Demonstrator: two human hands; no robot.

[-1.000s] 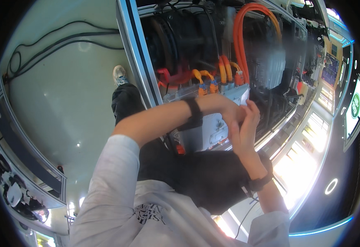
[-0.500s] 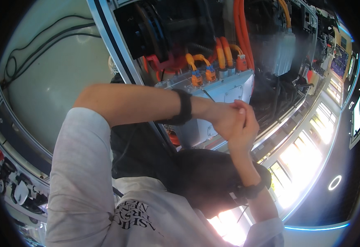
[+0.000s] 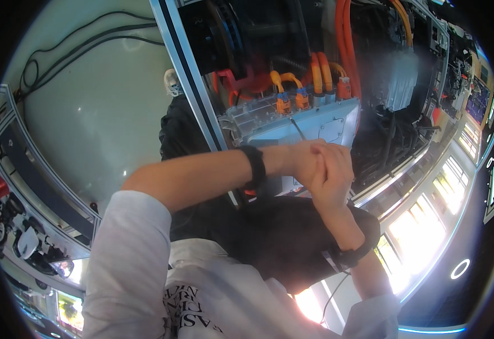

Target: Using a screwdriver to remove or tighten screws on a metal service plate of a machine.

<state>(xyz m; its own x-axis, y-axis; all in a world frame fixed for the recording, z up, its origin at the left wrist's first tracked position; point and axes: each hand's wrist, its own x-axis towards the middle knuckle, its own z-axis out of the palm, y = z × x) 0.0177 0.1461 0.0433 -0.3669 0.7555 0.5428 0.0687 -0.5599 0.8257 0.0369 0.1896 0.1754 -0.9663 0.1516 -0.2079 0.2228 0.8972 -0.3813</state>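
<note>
My two hands meet in front of a silver metal box point(image 3: 316, 131) set in an open frame. A thin metal rod point(image 3: 298, 129), like a tool shaft, slants from my hands toward the box's top edge. My left hand point(image 3: 300, 161) is closed where the rod comes out; its fingers are mostly hidden. My right hand point(image 3: 334, 176) is closed against the left one, fingers bent over it. Whatever lies between the palms is hidden. Orange cable plugs point(image 3: 292, 101) stand along the box's top, just beyond the rod.
An aluminium frame rail point(image 3: 191, 85) runs beside my left forearm. Thick orange cables point(image 3: 346, 45) rise behind the box, with a second silver unit point(image 3: 401, 82) to the right. Black cables point(image 3: 89, 39) lie on the pale floor point(image 3: 100, 113) at left. My dark-clothed leg point(image 3: 281, 237) is below my hands.
The view has shifted, so the box and frame sit further right and slightly lower. My left elbow is lower in the picture. More of the rod shows; the hands stay together.
</note>
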